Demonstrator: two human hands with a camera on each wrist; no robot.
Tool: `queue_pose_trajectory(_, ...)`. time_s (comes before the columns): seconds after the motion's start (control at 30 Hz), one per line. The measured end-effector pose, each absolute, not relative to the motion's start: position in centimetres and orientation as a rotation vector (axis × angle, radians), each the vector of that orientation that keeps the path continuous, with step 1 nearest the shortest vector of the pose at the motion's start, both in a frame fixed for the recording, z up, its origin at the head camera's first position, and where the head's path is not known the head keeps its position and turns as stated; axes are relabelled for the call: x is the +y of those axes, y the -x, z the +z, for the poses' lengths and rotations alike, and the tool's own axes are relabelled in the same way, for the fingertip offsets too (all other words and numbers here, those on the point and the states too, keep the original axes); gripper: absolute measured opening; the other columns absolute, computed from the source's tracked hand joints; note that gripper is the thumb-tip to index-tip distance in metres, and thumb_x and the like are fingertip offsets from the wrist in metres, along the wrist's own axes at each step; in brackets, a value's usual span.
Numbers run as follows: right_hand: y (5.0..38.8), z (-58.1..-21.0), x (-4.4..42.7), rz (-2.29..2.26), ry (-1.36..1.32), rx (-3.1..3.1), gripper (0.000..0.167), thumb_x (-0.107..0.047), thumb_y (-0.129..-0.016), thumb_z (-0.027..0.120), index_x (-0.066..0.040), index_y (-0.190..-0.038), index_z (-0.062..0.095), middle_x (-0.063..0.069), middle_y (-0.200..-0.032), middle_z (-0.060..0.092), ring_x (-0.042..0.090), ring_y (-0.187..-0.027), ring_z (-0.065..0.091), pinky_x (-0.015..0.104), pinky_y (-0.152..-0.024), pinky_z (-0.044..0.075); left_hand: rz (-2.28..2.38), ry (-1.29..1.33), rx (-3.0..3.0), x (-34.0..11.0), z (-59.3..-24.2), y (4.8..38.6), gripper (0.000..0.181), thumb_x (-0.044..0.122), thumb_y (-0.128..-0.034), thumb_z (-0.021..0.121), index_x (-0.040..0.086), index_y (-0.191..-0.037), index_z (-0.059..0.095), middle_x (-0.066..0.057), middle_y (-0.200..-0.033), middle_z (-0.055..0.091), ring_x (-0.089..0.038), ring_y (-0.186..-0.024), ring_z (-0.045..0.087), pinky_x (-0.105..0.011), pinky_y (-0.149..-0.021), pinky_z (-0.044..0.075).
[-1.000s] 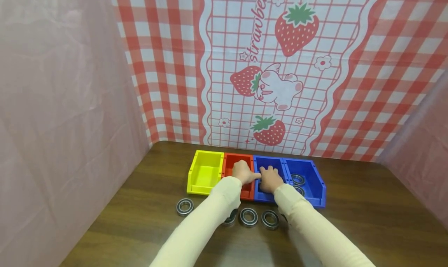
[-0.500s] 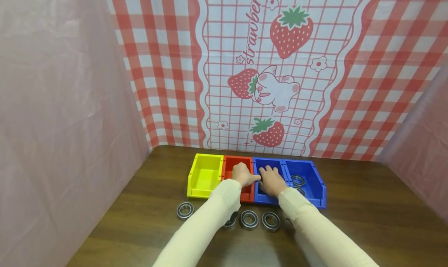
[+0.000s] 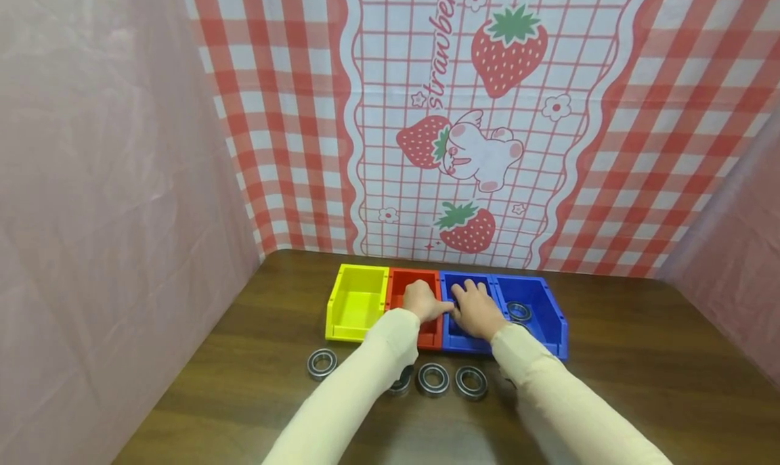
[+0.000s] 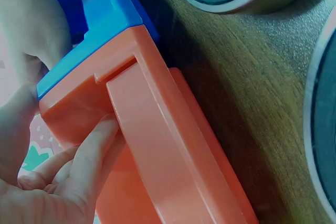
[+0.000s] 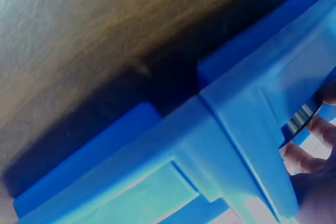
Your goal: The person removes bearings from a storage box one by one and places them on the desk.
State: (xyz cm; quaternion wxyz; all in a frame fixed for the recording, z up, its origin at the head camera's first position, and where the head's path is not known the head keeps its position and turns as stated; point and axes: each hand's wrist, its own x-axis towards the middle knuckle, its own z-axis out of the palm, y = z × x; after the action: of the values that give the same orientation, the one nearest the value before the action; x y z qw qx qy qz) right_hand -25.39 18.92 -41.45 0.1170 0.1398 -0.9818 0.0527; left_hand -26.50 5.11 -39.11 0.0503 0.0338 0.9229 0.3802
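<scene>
Basically, the right hand (image 3: pixel 478 311) is down in the inner blue bin (image 3: pixel 466 344), fingers (image 5: pixel 302 161) curled on the edge of a bearing (image 5: pixel 300 121); most of that bearing is hidden. Next door, the left hand (image 3: pixel 420 301) is inside the red bin (image 4: pixel 157 156), thumb across toward the shared wall; can't tell if it clamps that wall. Hands sit very close at the divider, so side room is tight. Outer blue bin (image 3: pixel 557 323) holds two bearings (image 3: pixel 518 311), nearer one mostly behind the right sleeve (image 3: pixel 554 390). Yellow bin (image 3: pixel 358 332) ends the row on the left. Four loose bearings lie flat on the bench (image 3: pixel 244 384) off the bins' front edges, one partly behind the left sleeve (image 3: pixel 347 401). Bench extends past both row ends.
</scene>
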Motion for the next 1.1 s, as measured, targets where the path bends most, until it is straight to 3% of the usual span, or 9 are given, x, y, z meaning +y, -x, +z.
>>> queue_pose_trajectory(0.23, 24.8, -41.0, 19.4, 0.142, -0.49, -2.829, 0.033, -0.018, -0.087, 0.062, 0.002, -0.113, 0.057, 0.021, -0.099, 0.054, 0.035, -0.086, 0.048, 0.051, -0.078, 0.05, 1.159, -0.075, 2.811, 5.1, -39.0, 26.4, 0.037, 0.039, -0.0776, 0.079, 0.005, -0.077, 0.063, -0.001, -0.058, 0.05, -0.014, -0.054, 0.054, -0.023, -0.052, 0.047)
queue_pose_trajectory(0.63, 23.4, -40.5, 20.6, 0.196, -0.696, -2.747, 0.017, -0.014, -0.082, 0.064, -0.007, -0.097, 0.058, 0.008, -0.087, 0.05, 0.022, -0.076, 0.042, 0.039, -0.07, 0.042, 1.212, -0.082, 2.774, 5.2, -39.2, 26.6, 0.039, 0.036, -0.0774, 0.079, 0.009, -0.063, 0.056, 0.0, -0.05, 0.043, -0.014, -0.046, 0.048, -0.022, -0.044, 0.039)
queue_pose_trajectory(1.1, 20.9, -38.6, 21.6, 0.243, -0.883, -2.812, 0.019, -0.015, -0.083, 0.066, -0.012, -0.101, 0.062, 0.0, -0.09, 0.052, 0.013, -0.079, 0.044, 0.029, -0.069, 0.042, 1.214, -0.105, 2.788, 5.1, -39.3, 26.6, 0.04, 0.035, -0.0778, 0.079, 0.01, -0.06, 0.052, 0.001, -0.048, 0.041, -0.013, -0.045, 0.047, -0.021, -0.042, 0.038)
